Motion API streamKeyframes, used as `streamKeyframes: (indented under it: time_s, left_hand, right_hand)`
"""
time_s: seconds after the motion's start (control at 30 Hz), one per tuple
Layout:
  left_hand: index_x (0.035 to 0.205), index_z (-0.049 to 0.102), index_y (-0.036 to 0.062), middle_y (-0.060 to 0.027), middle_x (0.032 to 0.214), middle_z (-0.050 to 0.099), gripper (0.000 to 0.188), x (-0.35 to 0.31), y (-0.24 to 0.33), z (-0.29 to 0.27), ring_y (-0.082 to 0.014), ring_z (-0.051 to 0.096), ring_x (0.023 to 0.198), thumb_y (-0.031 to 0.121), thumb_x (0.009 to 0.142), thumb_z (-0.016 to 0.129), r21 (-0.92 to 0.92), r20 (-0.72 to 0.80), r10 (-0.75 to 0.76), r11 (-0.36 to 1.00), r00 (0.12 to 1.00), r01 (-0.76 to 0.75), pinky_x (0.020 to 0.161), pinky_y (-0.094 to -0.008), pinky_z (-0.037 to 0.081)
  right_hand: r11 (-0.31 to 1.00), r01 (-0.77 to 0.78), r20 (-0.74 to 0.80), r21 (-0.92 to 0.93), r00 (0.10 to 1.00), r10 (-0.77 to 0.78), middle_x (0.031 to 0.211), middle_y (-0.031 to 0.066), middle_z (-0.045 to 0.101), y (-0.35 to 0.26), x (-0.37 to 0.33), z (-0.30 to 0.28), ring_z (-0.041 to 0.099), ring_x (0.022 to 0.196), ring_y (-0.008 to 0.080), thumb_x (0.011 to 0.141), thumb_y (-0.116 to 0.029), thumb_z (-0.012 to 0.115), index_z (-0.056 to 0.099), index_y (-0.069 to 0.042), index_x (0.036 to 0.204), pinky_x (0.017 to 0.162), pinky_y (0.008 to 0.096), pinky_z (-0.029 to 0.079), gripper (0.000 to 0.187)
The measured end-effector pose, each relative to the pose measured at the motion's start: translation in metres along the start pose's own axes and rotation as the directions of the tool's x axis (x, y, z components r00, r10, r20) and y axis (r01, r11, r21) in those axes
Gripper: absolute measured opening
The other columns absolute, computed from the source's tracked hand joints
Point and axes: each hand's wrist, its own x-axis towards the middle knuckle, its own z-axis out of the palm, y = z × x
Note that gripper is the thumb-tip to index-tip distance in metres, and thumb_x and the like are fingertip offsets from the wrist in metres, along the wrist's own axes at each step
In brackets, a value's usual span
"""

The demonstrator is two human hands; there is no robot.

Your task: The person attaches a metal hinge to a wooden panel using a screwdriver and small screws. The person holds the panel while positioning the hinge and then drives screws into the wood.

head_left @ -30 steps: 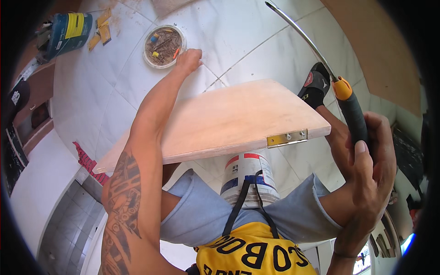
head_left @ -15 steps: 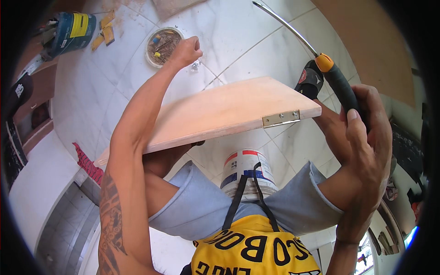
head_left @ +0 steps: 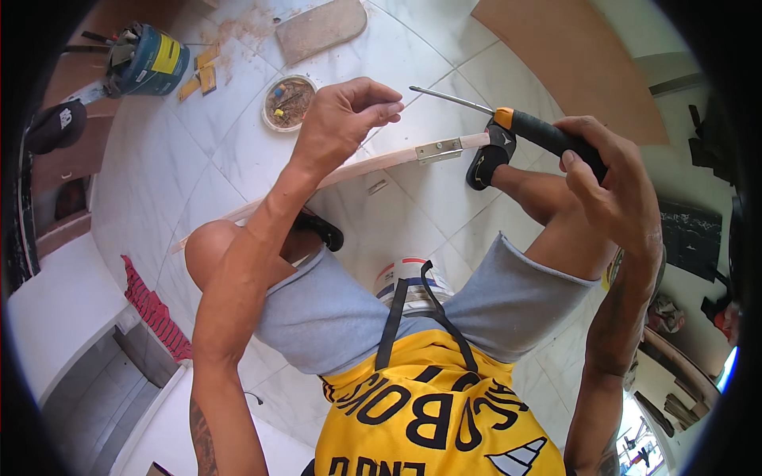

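Currently, tub [head_left: 265, 106] sits left of left hand [head_left: 340, 123], its fingertips pinched; cannot tell whether on anything. Board [head_left: 373, 164] with hinge [head_left: 438, 151] lies below those fingers; screwdriver [head_left: 506, 119] tip just right of them, handle clasped by right hand [head_left: 617, 181].

The screwdriver shaft [head_left: 452, 100] looks glossy metal, the board [head_left: 371, 164] wood.

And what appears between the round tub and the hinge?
In the head view, the left hand appears between the round tub and the hinge, with floor tiles showing beside it.
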Motion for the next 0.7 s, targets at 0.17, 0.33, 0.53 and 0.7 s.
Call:
streamKeyframes:
  time_s: [0.17, 0.33, 0.53, 0.7]
  left_hand:
    - [0.106, 0.078, 0.0022, -0.0049, 0.097, 0.075, 0.016, -0.023, -0.008, 0.031, -0.013, 0.072, 0.087, 0.006, 0.09, 0.077, 0.099, -0.048, 0.102, 0.99, 0.994, -0.097, 0.083, -0.0267, 0.057]
    - [0.11, 0.075, 0.0024, -0.0071, 0.096, 0.076, 0.022, -0.031, -0.023, 0.04, -0.0161, 0.074, 0.088, 0.005, 0.089, 0.077, 0.205, 0.001, 0.286, 0.938, 0.958, -0.28, 0.086, -0.0301, 0.059]
    - [0.13, 0.065, 0.0086, -0.0039, 0.093, 0.073, 0.044, -0.035, -0.016, 0.049, -0.0131, 0.072, 0.094, -0.002, 0.089, 0.074, 0.252, 0.095, 0.412, 0.871, 0.906, -0.422, 0.094, -0.0307, 0.058]
    - [0.134, 0.062, 0.0102, -0.0047, 0.094, 0.072, 0.049, -0.037, -0.02, 0.049, -0.0155, 0.073, 0.093, -0.003, 0.088, 0.073, 0.264, 0.112, 0.451, 0.846, 0.886, -0.464, 0.092, -0.0315, 0.058]
  right_hand:
    - [0.996, 0.008, 0.043, -0.094, 0.999, -0.004, 0.091, 0.014, 0.065, -0.016, -0.024, -0.014, 0.063, 0.081, 0.0198, 0.087, -0.004, 0.061, 0.066, 0.004, 0.115, 0.076, 0.0315, 0.051, 0.029]
    - [0.967, 0.108, 0.028, -0.231, 0.994, -0.105, 0.08, 0.0208, 0.07, -0.029, -0.03, -0.012, 0.068, 0.063, 0.0236, 0.084, -0.011, 0.076, 0.072, 0.003, 0.107, 0.062, 0.0323, 0.055, 0.028]
    - [0.944, 0.017, 0.162, -0.331, 0.986, 0.039, 0.097, 0.0218, 0.07, -0.045, -0.034, -0.021, 0.069, 0.085, 0.0375, 0.084, -0.004, 0.065, 0.067, 0.003, 0.111, 0.075, 0.0405, 0.056, 0.027]
    - [0.927, 0.071, 0.206, -0.369, 0.979, 0.007, 0.096, 0.0234, 0.07, -0.043, -0.026, -0.016, 0.07, 0.083, 0.0387, 0.084, -0.002, 0.066, 0.066, 0.005, 0.111, 0.075, 0.0417, 0.056, 0.028]
